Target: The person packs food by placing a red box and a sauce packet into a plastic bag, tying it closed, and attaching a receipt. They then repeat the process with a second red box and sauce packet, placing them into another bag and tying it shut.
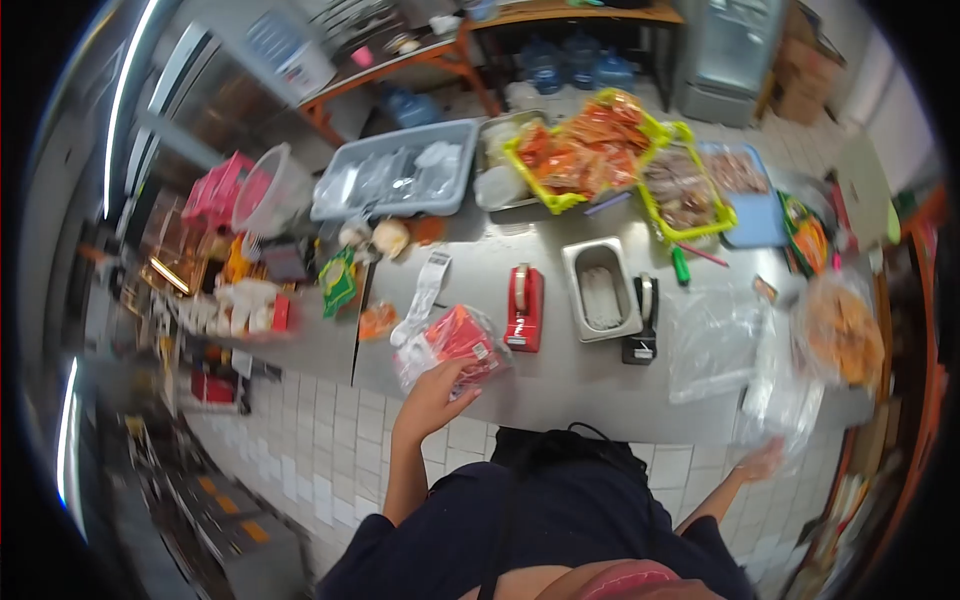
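Blue tray (464, 165): clear plastic packs inside. Yellow basket (561, 203) heaped with orange packets; a second yellow basket (712, 227) holds brownish ones. Metal pan (617, 334): whitish contents, unclear from here. Red package (462, 338), in clear plastic, sits near the table's front edge, left hand (438, 390) on it, forearm angled up, fingers bent; can't tell if gripping. Right hand (760, 461) is low, blurred, beside clear plastic bags (783, 395); grip can't be told.

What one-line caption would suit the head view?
At a metal table, the left hand touches a bagged red package while the right hand is near clear plastic bags.
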The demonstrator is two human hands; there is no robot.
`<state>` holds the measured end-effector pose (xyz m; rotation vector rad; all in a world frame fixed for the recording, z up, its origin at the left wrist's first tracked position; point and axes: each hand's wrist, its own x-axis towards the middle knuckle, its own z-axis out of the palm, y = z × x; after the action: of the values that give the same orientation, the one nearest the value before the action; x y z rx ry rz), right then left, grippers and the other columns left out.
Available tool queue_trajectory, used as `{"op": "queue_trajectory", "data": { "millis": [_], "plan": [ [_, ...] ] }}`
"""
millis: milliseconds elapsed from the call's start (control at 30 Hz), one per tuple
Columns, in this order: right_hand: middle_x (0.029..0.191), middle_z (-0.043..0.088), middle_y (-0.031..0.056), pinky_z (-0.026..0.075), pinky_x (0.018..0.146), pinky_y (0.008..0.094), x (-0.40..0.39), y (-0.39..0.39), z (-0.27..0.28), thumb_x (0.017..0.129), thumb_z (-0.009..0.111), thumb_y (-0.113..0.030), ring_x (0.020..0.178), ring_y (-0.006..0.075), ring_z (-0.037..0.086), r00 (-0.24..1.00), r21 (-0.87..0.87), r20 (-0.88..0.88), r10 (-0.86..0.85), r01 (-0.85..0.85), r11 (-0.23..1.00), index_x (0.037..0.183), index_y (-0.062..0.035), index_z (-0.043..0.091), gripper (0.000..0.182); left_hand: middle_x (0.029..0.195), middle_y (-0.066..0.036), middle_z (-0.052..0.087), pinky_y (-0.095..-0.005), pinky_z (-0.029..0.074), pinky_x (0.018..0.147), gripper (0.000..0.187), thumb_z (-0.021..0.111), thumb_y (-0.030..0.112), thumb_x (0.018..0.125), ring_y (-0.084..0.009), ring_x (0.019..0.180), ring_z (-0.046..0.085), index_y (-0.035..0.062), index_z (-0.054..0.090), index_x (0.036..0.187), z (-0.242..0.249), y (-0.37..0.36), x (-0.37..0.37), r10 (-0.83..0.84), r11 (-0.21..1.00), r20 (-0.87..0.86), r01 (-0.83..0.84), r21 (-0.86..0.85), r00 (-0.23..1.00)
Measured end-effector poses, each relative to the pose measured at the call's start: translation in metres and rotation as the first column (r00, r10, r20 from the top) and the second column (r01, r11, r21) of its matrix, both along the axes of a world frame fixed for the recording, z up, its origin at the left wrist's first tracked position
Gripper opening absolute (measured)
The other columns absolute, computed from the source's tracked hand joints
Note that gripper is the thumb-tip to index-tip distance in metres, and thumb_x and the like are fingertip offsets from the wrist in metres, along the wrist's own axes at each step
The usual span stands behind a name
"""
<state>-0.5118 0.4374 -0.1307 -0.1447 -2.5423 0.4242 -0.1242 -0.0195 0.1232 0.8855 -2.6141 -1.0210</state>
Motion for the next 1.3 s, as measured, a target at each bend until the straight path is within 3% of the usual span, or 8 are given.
{"op": "queue_trajectory", "data": {
  "millis": [200,433,600,667,767,867,1100,1300],
  "plan": [
    [0.097,0.063,0.0150,0.047,0.076,0.0353,0.031,0.086,-0.073,0.086,0.047,-0.037,0.086,0.0288,0.060,0.939,-0.605,0.141,-0.313,0.332,0.724,0.102,-0.0009,0.062,0.042,0.097,-0.016,0.058,-0.0362,0.045,0.075,0.036,0.061,0.021,0.076,-0.0318,0.088,0.056,0.0015,0.052,0.106,0.013,-0.007,0.017,-0.024,1.000,0.059,0.023,0.007,0.998],
    [0.090,0.065,0.0097,0.049,0.061,0.0336,0.109,-0.039,0.249,0.090,0.040,-0.041,0.077,0.0285,0.061,0.935,-0.318,-0.212,-0.284,0.209,0.925,0.105,-0.0132,0.063,0.039,0.094,-0.015,0.059,-0.0347,0.045,0.076,0.032,0.061,0.018,0.076,-0.0288,0.086,0.058,0.0021,0.054,0.103,0.024,-0.047,0.024,-0.171,0.983,-0.137,0.159,-0.097,0.976],
    [0.103,0.055,0.0116,0.048,0.075,0.0345,0.213,-0.227,0.289,0.089,0.044,-0.044,0.089,0.0200,0.055,0.856,-0.961,-0.201,0.476,-0.267,0.076,0.117,-0.0011,0.048,0.051,0.107,-0.011,0.053,-0.0349,0.043,0.082,0.038,0.062,0.012,0.076,-0.0224,0.096,0.054,0.0045,0.050,0.111,0.016,-0.061,0.018,-0.442,0.821,-0.396,0.541,0.182,0.805],
    [0.110,0.054,0.0139,0.043,0.085,0.0360,0.256,-0.271,0.269,0.085,0.046,-0.051,0.097,0.0220,0.053,0.394,-0.883,-0.470,0.790,-0.192,-0.429,0.121,0.0000,0.042,0.063,0.115,-0.010,0.047,-0.0371,0.040,0.086,0.047,0.061,0.015,0.075,-0.0227,0.103,0.050,0.0060,0.043,0.118,0.014,-0.059,0.032,-0.250,0.861,-0.513,0.430,0.270,0.821],
    [0.108,0.055,0.0129,0.043,0.086,0.0342,0.320,-0.333,0.311,0.085,0.048,-0.047,0.099,0.0218,0.053,0.496,-0.328,-0.768,0.406,0.239,-0.914,0.119,-0.0006,0.044,0.058,0.127,-0.010,0.036,-0.0412,0.034,0.093,0.064,0.059,0.023,0.073,-0.0249,0.114,0.041,0.0087,0.030,0.129,-0.011,-0.086,0.072,0.196,0.667,-0.625,0.365,0.650,0.756],
    [0.108,0.055,0.0111,0.043,0.088,0.0326,0.379,-0.396,0.357,0.086,0.049,-0.040,0.099,0.0231,0.053,0.428,-0.927,-0.204,0.881,0.205,-0.314,0.119,-0.0011,0.045,0.052,0.133,-0.013,0.031,-0.0444,0.028,0.099,0.077,0.053,0.042,0.073,-0.0274,0.122,0.034,0.0088,0.022,0.135,-0.010,-0.102,0.098,0.370,0.337,-0.624,0.526,0.781,0.689],
    [0.101,0.057,0.0108,0.049,0.071,0.0311,0.411,-0.414,0.312,0.083,0.051,-0.019,0.085,0.0203,0.058,0.320,-0.929,-0.055,0.946,0.330,-0.166,0.114,0.0022,0.047,0.038,0.132,-0.018,0.035,-0.0449,0.029,0.100,0.107,0.031,0.085,0.062,-0.0298,0.122,0.034,0.0045,0.032,0.132,-0.028,-0.140,0.112,0.276,-0.494,-0.959,0.865,-0.086,0.062],
    [0.060,0.043,-0.0045,0.034,0.037,0.0205,0.371,-0.369,0.285,0.085,0.048,-0.015,0.042,0.0049,0.040,0.148,-0.985,-0.098,0.984,0.123,-0.117,0.121,-0.0012,0.041,0.040,0.119,-0.011,0.044,-0.0454,0.036,0.091,0.097,0.036,0.086,0.057,-0.0236,0.112,0.041,0.0078,0.050,0.113,0.006,-0.146,0.136,0.648,-0.573,-0.589,0.818,0.041,0.483]
  ]
}}
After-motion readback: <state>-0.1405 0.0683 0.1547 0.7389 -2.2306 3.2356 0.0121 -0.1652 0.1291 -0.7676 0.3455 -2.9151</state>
